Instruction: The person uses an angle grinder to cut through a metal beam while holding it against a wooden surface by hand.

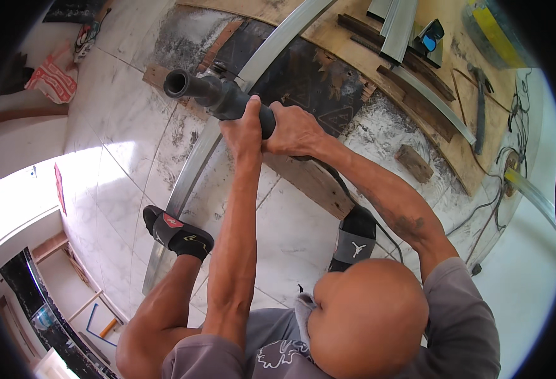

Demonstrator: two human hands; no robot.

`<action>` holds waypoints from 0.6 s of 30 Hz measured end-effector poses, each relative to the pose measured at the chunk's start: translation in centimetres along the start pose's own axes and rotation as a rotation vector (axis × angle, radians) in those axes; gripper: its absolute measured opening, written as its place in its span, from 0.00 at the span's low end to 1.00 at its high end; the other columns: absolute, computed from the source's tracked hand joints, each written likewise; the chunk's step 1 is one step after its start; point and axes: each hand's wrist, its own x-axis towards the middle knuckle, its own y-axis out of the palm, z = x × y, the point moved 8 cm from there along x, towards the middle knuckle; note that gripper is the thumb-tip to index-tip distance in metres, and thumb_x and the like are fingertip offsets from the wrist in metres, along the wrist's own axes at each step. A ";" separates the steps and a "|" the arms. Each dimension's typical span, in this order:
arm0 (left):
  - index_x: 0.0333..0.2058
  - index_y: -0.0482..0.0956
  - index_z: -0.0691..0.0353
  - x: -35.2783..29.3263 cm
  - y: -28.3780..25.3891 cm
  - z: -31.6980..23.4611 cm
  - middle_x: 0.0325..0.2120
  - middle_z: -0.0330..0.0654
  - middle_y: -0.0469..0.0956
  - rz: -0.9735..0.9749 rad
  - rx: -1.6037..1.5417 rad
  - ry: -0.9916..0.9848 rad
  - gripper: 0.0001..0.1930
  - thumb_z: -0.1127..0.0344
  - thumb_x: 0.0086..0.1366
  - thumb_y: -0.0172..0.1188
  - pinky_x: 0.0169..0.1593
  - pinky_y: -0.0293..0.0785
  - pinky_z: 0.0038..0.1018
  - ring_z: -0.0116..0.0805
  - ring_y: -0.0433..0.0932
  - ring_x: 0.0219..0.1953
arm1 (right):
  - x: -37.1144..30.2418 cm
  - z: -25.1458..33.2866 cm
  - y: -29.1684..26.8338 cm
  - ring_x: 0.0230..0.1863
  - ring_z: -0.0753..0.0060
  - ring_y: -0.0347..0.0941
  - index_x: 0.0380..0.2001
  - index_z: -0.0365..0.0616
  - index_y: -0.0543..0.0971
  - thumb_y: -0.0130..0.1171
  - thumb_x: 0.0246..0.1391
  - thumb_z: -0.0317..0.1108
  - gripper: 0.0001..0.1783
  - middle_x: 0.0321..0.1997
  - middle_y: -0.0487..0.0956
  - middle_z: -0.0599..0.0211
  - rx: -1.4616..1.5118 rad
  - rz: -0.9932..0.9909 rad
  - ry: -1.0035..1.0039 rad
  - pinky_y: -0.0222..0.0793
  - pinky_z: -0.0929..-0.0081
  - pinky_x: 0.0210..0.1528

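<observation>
Both my hands grip a dark grey corded power tool (219, 95) that looks like an angle grinder. My left hand (245, 129) closes round its body, just behind a hollow tube-shaped handle pointing up to the left. Beside it, my right hand (293, 131) wraps the rear of the tool. A thin disc edge shows near its head, partly hidden. Under the tool lies a long silvery metal bar (192, 170), running from far right to near left. My left foot (180, 234), in a black slide sandal, presses on the bar. A wooden plank (309, 186) extends below my right hand.
A plywood board (354, 54) at the far right bears metal channels (397, 31), sunglasses (431, 36) and a hammer (480, 107). A wood block (414, 163) lies on the dusty tiles. Cables run along the right wall. A red-white bag (53, 76) is far left.
</observation>
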 end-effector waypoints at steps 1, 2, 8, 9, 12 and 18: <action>0.43 0.77 0.69 0.3 -0.1 0.0 0.36 0.42 0.79 -0.006 0.006 0.024 0.18 0.66 0.60 0.70 0.46 0.75 0.32 0.34 0.79 0.37 | 0.1 0.0 -0.1 0.48 0.39 0.81 0.47 0.31 0.73 0.71 0.36 0.50 0.40 0.42 0.82 0.38 0.003 0.006 0.011 0.76 0.56 0.53; 0.43 0.77 0.69 0.4 -0.1 0.4 0.36 0.42 0.79 0.001 0.004 0.013 0.18 0.66 0.60 0.70 0.46 0.75 0.32 0.34 0.79 0.37 | 0.0 -0.2 -0.1 0.49 0.39 0.81 0.47 0.30 0.73 0.71 0.37 0.47 0.38 0.43 0.82 0.39 0.005 0.010 0.034 0.77 0.57 0.53; 0.45 0.76 0.70 0.6 0.3 2.3 0.38 0.44 0.79 0.013 -0.018 -0.025 0.20 0.64 0.59 0.70 0.48 0.75 0.34 0.35 0.79 0.39 | 0.8 -1.8 0.8 0.48 0.40 0.81 0.47 0.30 0.73 0.72 0.36 0.49 0.39 0.42 0.82 0.39 -0.009 0.005 0.059 0.77 0.56 0.53; 0.45 0.76 0.70 0.7 0.2 2.5 0.38 0.43 0.79 0.024 -0.011 -0.022 0.20 0.65 0.59 0.70 0.46 0.76 0.33 0.34 0.80 0.38 | 0.8 -1.9 1.0 0.48 0.40 0.81 0.47 0.30 0.73 0.72 0.36 0.49 0.39 0.42 0.82 0.39 -0.013 0.007 0.064 0.77 0.56 0.53; 0.46 0.77 0.69 0.9 -0.3 2.8 0.38 0.42 0.79 0.006 0.044 -0.011 0.19 0.65 0.60 0.70 0.45 0.77 0.32 0.33 0.80 0.38 | 0.7 -1.4 1.3 0.48 0.40 0.81 0.47 0.30 0.73 0.72 0.36 0.49 0.40 0.42 0.82 0.38 -0.024 0.036 0.056 0.76 0.56 0.53; 0.48 0.76 0.69 0.4 -0.1 2.2 0.40 0.42 0.79 -0.014 0.091 0.017 0.21 0.65 0.60 0.70 0.48 0.76 0.32 0.33 0.79 0.40 | 0.6 -2.0 1.2 0.47 0.39 0.81 0.47 0.29 0.73 0.72 0.36 0.49 0.40 0.41 0.83 0.38 -0.002 0.014 0.075 0.76 0.57 0.52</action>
